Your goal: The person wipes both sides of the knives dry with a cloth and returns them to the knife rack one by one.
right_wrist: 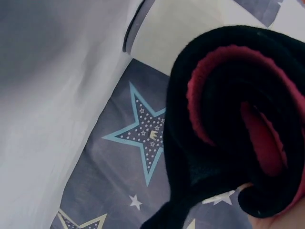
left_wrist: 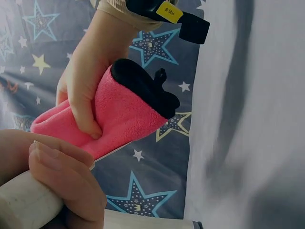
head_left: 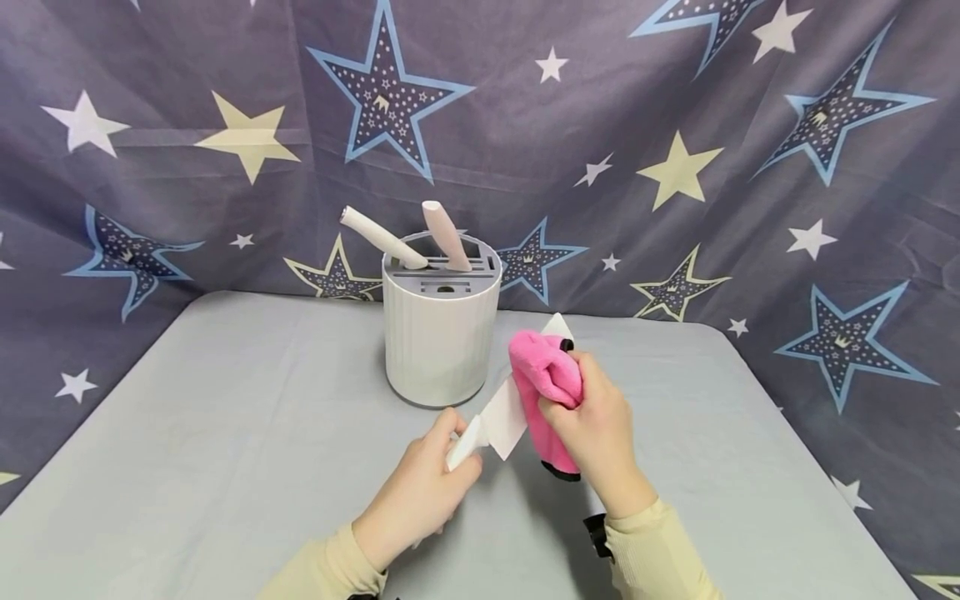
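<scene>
My left hand (head_left: 420, 487) grips the white handle of a kitchen knife (head_left: 502, 419) with a broad white blade, which points up and away to the right. In the left wrist view the curled fingers go round the knife's handle (left_wrist: 31, 202). My right hand (head_left: 603, 425) holds a folded pink cloth (head_left: 546, 375) with black edging against the blade, hiding its middle; the tip shows beyond. Seen from the right wrist, the cloth (right_wrist: 269, 143) is rolled into layers, and most of the hand lies out of frame.
Behind the hands stands a round white knife block (head_left: 442, 350) with a grey slotted top. A white-handled knife (head_left: 382, 237) and a pinkish-handled knife (head_left: 446, 233) stand in it. A grey cloth covers the table (head_left: 225, 433); a star-patterned curtain (head_left: 525, 125) hangs behind.
</scene>
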A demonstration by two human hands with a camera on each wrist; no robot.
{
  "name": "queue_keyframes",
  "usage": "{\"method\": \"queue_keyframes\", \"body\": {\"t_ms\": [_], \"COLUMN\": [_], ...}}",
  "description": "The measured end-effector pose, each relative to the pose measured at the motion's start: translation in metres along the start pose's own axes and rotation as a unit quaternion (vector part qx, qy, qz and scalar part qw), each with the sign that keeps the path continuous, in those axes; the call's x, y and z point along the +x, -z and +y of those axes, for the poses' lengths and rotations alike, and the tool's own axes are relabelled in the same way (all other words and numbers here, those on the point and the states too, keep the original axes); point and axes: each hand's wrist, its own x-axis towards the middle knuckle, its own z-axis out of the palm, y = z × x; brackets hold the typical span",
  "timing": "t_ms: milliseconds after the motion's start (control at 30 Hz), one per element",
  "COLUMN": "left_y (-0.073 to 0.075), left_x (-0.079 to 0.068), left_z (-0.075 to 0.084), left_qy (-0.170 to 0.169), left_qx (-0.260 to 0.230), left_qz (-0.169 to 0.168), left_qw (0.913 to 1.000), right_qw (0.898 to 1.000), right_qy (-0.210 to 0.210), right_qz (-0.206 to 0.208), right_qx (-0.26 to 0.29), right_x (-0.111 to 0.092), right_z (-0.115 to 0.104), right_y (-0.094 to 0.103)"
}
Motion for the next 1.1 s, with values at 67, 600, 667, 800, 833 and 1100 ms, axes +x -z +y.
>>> {"method": "queue_keyframes", "body": {"t_ms": [67,600,667,800,833,1100], "left_y": [0.000,-0.003,-0.003,-0.005,-0.005,-0.006], "left_x": [-0.001,-0.005,-0.005,-0.006,-0.006,-0.007], "left_z": [0.000,0.002,0.002,0.003,0.003,0.002], "left_qy": [-0.004,-0.009,-0.012,-0.022,-0.024,-0.040], "left_qx": [0.006,0.037,0.037,0.037,0.038,0.057], "left_qz": [0.001,-0.017,-0.016,-0.019,-0.019,-0.010], "left_qw": [1.0000,0.9991,0.9991,0.9989,0.9988,0.9976], "right_qw": [1.000,0.993,0.992,0.988,0.987,0.984], "right_qy": [-0.008,-0.108,-0.115,-0.128,-0.132,-0.139], "right_qz": [0.003,0.034,0.049,0.079,0.083,0.106], "right_qx": [-0.003,-0.018,-0.023,-0.032,-0.034,-0.045], "right_x": [0.002,0.018,0.018,0.019,0.019,0.016], "right_z": [0.003,0.034,0.037,0.043,0.044,0.048], "right_y": [0.001,0.010,0.012,0.015,0.015,0.012]}}
